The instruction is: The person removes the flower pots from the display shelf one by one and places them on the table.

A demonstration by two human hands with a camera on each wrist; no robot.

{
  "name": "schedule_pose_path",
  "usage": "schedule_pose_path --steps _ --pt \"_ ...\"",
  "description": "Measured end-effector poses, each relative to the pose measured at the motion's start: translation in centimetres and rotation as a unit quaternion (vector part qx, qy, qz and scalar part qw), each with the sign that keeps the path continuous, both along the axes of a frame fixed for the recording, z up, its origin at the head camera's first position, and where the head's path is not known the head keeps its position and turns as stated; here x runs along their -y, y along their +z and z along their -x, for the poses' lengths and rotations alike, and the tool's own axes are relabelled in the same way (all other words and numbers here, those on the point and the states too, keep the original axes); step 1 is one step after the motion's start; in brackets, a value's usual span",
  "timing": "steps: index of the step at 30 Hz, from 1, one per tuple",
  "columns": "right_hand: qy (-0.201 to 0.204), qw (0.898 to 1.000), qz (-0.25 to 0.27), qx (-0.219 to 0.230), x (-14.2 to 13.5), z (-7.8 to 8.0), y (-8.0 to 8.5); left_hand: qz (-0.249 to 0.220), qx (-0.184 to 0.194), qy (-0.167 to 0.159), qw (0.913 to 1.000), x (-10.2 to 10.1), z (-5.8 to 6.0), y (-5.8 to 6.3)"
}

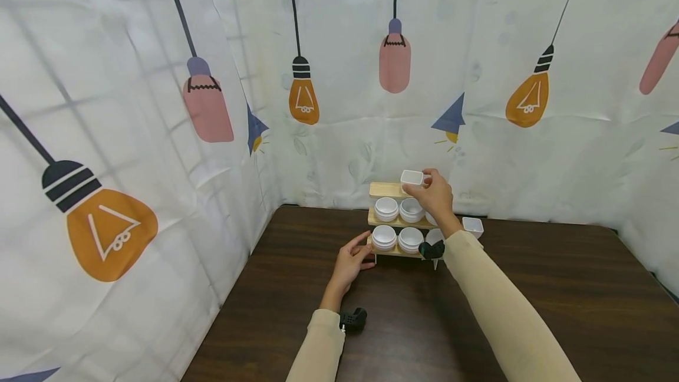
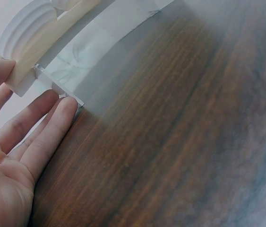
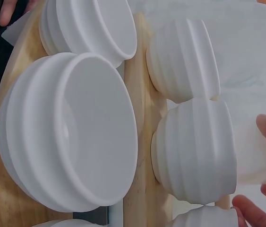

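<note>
A three-tier stand with wooden shelves and clear legs (image 1: 377, 217) bears white round bowls (image 1: 386, 209) on its middle and lower tiers. Over the top wooden shelf (image 1: 383, 190), my right hand (image 1: 436, 196) holds a small white square bowl (image 1: 411, 177) between thumb and fingers. In the right wrist view its fingers (image 3: 255, 213) show at the edge, beyond the ribbed round bowls (image 3: 194, 151). My left hand (image 1: 348, 261) is at the left end of the lowest shelf. Its fingers (image 2: 52, 137) lie extended beside the clear leg, and one digit touches the board's corner (image 2: 17, 78).
Another white square bowl (image 1: 473, 226) stands just right of the stand. The dark wooden table (image 1: 403, 323) reaches back to a white curtain (image 1: 345, 146) printed with lamps, which also runs along the left side. A black wrist device (image 1: 354, 319) sits on the left wrist.
</note>
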State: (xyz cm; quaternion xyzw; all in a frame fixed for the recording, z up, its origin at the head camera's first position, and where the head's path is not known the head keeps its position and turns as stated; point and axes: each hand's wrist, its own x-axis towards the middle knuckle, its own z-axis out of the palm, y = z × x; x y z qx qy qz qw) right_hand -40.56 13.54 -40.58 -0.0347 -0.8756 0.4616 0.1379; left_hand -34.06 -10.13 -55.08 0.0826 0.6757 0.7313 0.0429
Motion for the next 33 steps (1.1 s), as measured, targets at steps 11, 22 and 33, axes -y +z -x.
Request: schedule_pose_path --steps 11,22,33 --pt "0.005 1.0 -0.001 -0.006 -0.2 0.15 -0.13 0.005 0.002 0.002 1.0 -0.01 0.02 0.02" --pt "0.004 0.999 0.031 -0.004 -0.42 -0.09 -0.08 0.001 0.004 -0.001 1.0 0.03 -0.14 0.12" --pt "0.01 0.998 0.054 -0.013 -1.01 -0.04 -0.13 0.001 0.0 -0.001 1.0 -0.06 -0.12 0.1"
